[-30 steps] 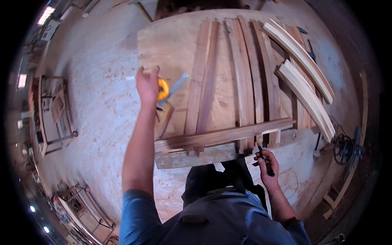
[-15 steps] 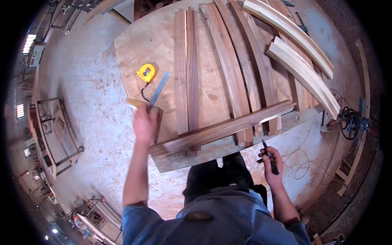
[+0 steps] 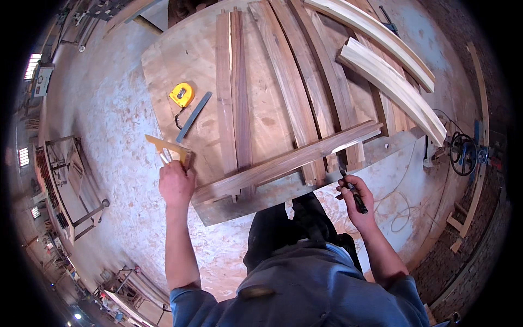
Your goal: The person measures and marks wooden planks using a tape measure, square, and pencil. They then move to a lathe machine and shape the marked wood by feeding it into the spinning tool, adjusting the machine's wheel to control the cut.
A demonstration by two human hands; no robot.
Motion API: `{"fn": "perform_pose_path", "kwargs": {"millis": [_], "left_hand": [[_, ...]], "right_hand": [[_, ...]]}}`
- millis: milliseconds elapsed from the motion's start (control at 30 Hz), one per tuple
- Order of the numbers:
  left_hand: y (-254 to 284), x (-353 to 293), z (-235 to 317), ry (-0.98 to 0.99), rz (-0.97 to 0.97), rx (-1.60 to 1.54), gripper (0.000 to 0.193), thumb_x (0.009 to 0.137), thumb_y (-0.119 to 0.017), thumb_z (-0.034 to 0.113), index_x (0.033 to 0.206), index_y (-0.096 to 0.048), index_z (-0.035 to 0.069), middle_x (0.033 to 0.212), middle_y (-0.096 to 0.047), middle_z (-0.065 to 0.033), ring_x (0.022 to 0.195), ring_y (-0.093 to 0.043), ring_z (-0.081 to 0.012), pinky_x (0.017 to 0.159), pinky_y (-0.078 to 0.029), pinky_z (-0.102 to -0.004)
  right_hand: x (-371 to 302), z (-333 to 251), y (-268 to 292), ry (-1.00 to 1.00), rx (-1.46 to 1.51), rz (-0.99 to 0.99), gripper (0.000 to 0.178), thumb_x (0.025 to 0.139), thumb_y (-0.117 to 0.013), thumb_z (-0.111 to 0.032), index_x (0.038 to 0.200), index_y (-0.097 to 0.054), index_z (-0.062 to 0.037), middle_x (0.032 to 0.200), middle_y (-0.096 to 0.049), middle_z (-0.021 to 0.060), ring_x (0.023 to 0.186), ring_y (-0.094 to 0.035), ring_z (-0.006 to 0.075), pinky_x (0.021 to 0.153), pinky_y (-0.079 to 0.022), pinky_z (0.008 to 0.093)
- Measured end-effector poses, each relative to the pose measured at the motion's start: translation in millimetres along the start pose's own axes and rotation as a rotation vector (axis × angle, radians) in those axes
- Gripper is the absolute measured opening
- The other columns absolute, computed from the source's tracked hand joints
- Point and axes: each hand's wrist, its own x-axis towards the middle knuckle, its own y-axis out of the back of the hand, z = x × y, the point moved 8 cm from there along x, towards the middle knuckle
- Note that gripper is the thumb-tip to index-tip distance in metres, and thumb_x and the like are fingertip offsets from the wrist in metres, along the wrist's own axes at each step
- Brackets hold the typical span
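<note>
My left hand point(image 3: 177, 184) is closed on a flat yellowish triangular set square point(image 3: 162, 144) at the left edge of the worktable. A dark block-like edge shows beside its fingers. In my right hand point(image 3: 359, 215) is a slim black pen-like tool point(image 3: 356, 196), its tip pointing up toward the table's front edge. Between the hands, a long brown wooden strip point(image 3: 283, 163) lies slantwise across the near ends of several other strips. Beyond the left hand rest a grey-blue metal strip point(image 3: 195, 116) and a yellow tape measure point(image 3: 182, 94).
Several brown wooden slats point(image 3: 286, 71) run away from me across the plywood tabletop point(image 3: 155, 71). Pale curved pieces point(image 3: 395, 87) overhang its right side. A clamp with a dark handwheel point(image 3: 462, 155) stands at right; a metal-framed rack point(image 3: 76, 182) is at left.
My left hand has drawn back toward me and to the left with the set square, away from the metal strip. My right hand still holds the pen-like tool. The view has shifted slightly.
</note>
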Motion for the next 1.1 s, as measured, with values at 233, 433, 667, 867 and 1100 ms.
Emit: {"fn": "perform_pose_path", "kwargs": {"millis": [233, 433, 667, 867, 1100], "left_hand": [[38, -42, -2, -0.062, 0.106, -0.026, 0.018, 0.077, -0.067, 0.01, 0.085, -0.054, 0.002, 0.083, -0.059, -0.0186, 0.083, -0.058, -0.0378, 0.072, -0.049, -0.0487], [21, -91, 109, -0.473, 0.047, -0.249, 0.031, 0.071, -0.072, 0.005, 0.098, -0.058, 0.007, 0.096, -0.062, -0.0157, 0.089, -0.059, -0.0376, 0.075, -0.051, -0.0476], [4, -100, 174, -0.61, 0.029, -0.274, 0.019, 0.076, -0.065, 0.006, 0.093, -0.058, 0.002, 0.118, -0.058, -0.0175, 0.1, -0.058, -0.0344, 0.084, -0.052, -0.0435], [2, -95, 184, -0.666, 0.123, -0.277, 0.011, 0.08, -0.063, 0.01, 0.087, -0.058, 0.003, 0.124, -0.056, -0.015, 0.101, -0.058, -0.0297, 0.076, -0.055, -0.041], [5, -95, 189, -0.679, 0.149, -0.271, 0.011, 0.079, -0.064, 0.009, 0.085, -0.057, 0.004, 0.125, -0.057, -0.014, 0.101, -0.059, -0.0292, 0.072, -0.055, -0.0408]], "right_hand": [[-6, 12, 0, 0.006, 0.009, -0.008, 0.024, 0.093, -0.062, -0.003, 0.117, -0.057, -0.0013, 0.103, -0.063, 0.0074, 0.09, -0.061, 0.0125, 0.077, -0.054, 0.027], [-9, 12, -6, 0.015, 0.011, -0.036, 0.024, 0.092, -0.062, -0.002, 0.115, -0.057, -0.001, 0.102, -0.063, 0.0075, 0.09, -0.061, 0.0133, 0.08, -0.049, 0.0258], [-13, 11, -8, 0.031, 0.004, -0.032, 0.023, 0.091, -0.061, -0.002, 0.114, -0.058, -0.0003, 0.102, -0.063, 0.0085, 0.097, -0.06, 0.0172, 0.09, -0.046, 0.0291], [-17, 6, -17, 0.092, -0.031, -0.06, 0.023, 0.09, -0.062, -0.002, 0.113, -0.058, 0.0001, 0.103, -0.064, 0.0101, 0.096, -0.061, 0.0192, 0.088, -0.047, 0.0298], [-11, -26, -34, 0.272, -0.14, -0.087, 0.021, 0.086, -0.065, -0.003, 0.106, -0.064, 0.002, 0.095, -0.065, 0.014, 0.089, -0.063, 0.0243, 0.081, -0.049, 0.032]]}}
